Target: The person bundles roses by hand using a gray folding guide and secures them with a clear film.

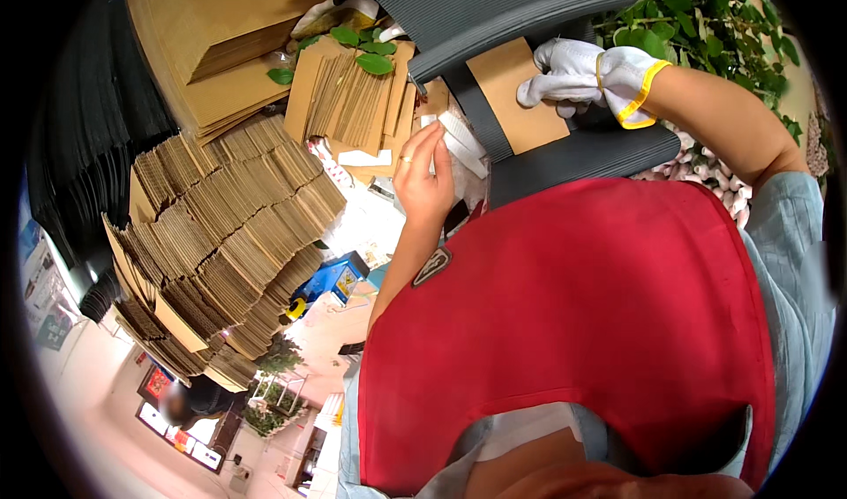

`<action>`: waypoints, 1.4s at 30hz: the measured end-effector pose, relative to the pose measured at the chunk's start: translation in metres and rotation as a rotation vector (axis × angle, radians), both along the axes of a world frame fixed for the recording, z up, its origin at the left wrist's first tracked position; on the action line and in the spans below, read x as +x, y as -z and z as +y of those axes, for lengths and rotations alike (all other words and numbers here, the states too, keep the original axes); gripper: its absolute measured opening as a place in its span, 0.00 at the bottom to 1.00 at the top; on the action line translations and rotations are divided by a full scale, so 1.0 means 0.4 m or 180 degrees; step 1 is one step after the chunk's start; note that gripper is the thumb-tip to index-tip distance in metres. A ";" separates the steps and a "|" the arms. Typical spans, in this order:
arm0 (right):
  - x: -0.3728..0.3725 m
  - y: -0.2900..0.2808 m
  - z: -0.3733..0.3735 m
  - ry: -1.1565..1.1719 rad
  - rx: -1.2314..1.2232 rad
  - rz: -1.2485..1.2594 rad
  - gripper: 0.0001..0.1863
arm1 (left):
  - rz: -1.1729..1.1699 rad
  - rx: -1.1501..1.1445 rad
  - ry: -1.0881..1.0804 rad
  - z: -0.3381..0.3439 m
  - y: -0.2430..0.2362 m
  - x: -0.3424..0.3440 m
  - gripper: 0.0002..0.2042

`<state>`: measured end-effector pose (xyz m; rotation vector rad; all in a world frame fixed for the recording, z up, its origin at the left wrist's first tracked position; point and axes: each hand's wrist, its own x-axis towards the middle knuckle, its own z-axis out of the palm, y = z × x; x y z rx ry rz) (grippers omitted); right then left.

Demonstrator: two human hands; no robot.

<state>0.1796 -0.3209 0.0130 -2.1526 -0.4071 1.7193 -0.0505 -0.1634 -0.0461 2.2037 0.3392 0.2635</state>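
My right hand (578,77), in a white glove with a yellow cuff, is closed at the right edge of a flat brown cardboard piece (513,102). Its fingertips reach over the top face; what lies under the palm is hidden. The cardboard rests across a dark grey ribbed surface (573,157) in front of my chest. Farther left, my bare left hand (423,174), a ring on one finger, is raised with fingers stretched out and nothing visible in them. Close to its fingertips are white strips (463,142). Beyond it lies a small stack of cardboard pieces (348,102) with green leaves (375,62) on top.
Tall rows of stacked cardboard (221,225) fill the left side, below larger brown sheets (216,31). Black sheets (84,120) stand at the far left. A blue box (335,277) sits by the rows. Leafy plants (679,22) border the upper right. Another person (198,400) is in the background.
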 end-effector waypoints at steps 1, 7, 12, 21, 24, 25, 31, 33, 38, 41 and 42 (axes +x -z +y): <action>0.001 0.000 0.002 0.0013 -0.0031 0.0022 0.25 | -0.0150 -0.0108 0.0121 -0.001 -0.004 0.021 0.16; -0.002 0.065 -0.001 -0.1458 0.0553 -0.1342 0.16 | 0.0006 0.0377 0.1508 -0.062 -0.064 0.162 0.30; -0.062 -0.164 0.097 -0.3928 0.0172 -0.1298 0.18 | 0.0313 0.0253 0.1601 -0.050 -0.044 0.137 0.36; 0.147 -0.401 0.102 -0.0358 0.2553 -0.4230 0.08 | 0.0622 0.0125 0.1574 -0.050 -0.065 0.128 0.33; 0.501 -0.430 0.084 -0.0663 0.1873 -0.7582 0.20 | 0.0458 0.0953 0.2054 -0.055 -0.050 0.131 0.21; 0.557 -0.423 0.106 -0.1012 0.1224 -0.6229 0.20 | 0.0742 0.1274 0.2331 -0.051 -0.038 0.130 0.17; 0.387 -0.537 0.046 -0.1375 0.1488 -0.6241 0.11 | -0.0191 0.0774 0.2000 -0.009 -0.019 0.109 0.10; 0.276 -0.573 -0.074 -0.1565 0.1711 -0.6205 0.08 | -0.0186 0.0552 0.1896 -0.012 0.016 0.111 0.07; 0.059 -0.357 -0.366 -0.1289 0.1052 -0.3939 0.10 | 0.0925 -0.2586 0.0909 0.006 0.029 0.148 0.21; 0.007 -0.045 -0.457 -0.1728 -0.0191 -0.3421 0.19 | 0.0886 -0.2464 0.1966 0.034 0.077 0.185 0.29; 0.008 -0.048 -0.445 -0.1798 -0.0259 -0.3345 0.20 | 0.0893 -0.1229 0.2235 0.019 0.017 0.174 0.24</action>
